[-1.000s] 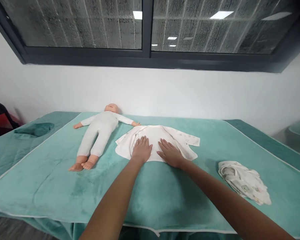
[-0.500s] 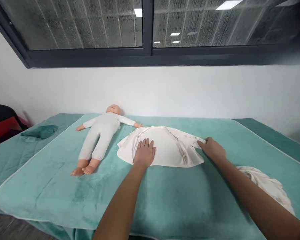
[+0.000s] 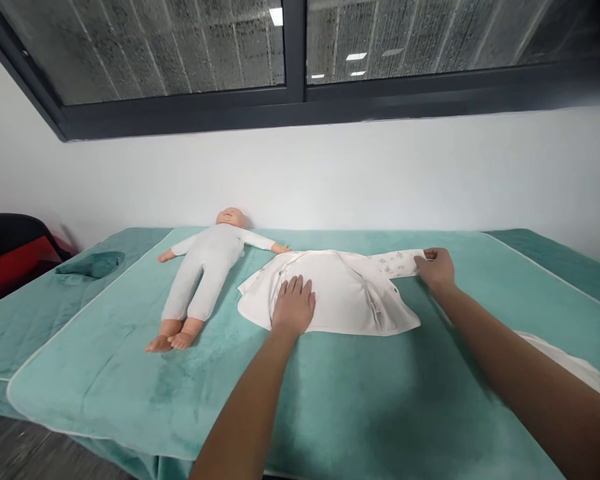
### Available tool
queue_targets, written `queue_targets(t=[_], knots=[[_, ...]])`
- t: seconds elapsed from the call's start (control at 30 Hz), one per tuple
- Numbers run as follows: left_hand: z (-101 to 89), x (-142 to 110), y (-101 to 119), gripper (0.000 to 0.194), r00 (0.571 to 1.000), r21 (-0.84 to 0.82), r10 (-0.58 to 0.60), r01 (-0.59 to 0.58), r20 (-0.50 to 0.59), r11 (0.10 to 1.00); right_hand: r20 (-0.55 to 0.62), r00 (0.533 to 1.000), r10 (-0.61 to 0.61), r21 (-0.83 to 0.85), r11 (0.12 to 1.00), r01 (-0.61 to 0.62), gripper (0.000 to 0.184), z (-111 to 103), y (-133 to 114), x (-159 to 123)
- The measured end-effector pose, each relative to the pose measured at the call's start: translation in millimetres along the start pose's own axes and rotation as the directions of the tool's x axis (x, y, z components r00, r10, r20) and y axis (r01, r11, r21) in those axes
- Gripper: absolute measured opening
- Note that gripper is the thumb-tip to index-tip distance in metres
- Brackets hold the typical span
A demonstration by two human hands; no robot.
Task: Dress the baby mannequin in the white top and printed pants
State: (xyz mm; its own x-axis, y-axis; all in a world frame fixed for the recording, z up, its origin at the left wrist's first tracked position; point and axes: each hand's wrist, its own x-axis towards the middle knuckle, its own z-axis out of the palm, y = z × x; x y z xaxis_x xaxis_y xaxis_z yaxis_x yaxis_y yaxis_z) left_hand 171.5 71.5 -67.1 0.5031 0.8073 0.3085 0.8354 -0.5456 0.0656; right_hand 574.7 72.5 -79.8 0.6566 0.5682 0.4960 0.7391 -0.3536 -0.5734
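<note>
In mid-frame, the white shirt (image 3: 333, 280) lies under the flat, fingers-extended left hand (image 3: 294, 307). The right hand (image 3: 436, 269) pinches its sleeve (image 3: 399, 264) end; a hard tug could skew the cloth.

A wide, dark-framed window (image 3: 180, 119) spans the top of the picture, an upright bar (image 3: 295, 53) parting its two panes (image 3: 160, 47). Droplets speckle the glass, and bright rectangular patches of light (image 3: 276, 17) show in it. Below runs a plain white wall (image 3: 330, 180). A green-covered table (image 3: 95, 387) fills the lower half; dark floor (image 3: 30, 450) shows at lower left, a black-and-red object (image 3: 20, 257) at the left edge.
</note>
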Motion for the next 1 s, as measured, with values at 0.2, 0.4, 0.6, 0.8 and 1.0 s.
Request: queue_targets(t=[0.2,0.4,0.6,0.8,1.0], knots=[[1.4,0,1,0.049,1.0,-0.001,0.0,0.0,-0.014,1.0,0.015,0.995,-0.102,-0.002,0.995,0.102,0.036,-2,-30,-25],[1.9,0,2,0.048,1.0,-0.007,0.001,-0.002,-0.015,1.0,0.417,0.752,-0.51,0.199,0.859,0.472,0.047,25,-147,-91],[-0.4,-3,2,0.043,0.999,-0.048,-0.019,0.018,-0.03,0.999,0.561,0.533,-0.634,0.243,0.741,0.626,0.044,65,-218,-139],[-2.5,-4,0,0.035,0.997,-0.136,-0.044,0.035,-0.069,0.99,0.605,0.489,-0.628,0.18,0.706,0.685,0.05,67,-213,-139],[-21.9,-12,-4,0.032,0.951,-0.307,-0.163,0.078,-0.263,0.949,0.628,0.519,-0.58,0.06,0.701,0.71,0.054,69,-213,-143]])
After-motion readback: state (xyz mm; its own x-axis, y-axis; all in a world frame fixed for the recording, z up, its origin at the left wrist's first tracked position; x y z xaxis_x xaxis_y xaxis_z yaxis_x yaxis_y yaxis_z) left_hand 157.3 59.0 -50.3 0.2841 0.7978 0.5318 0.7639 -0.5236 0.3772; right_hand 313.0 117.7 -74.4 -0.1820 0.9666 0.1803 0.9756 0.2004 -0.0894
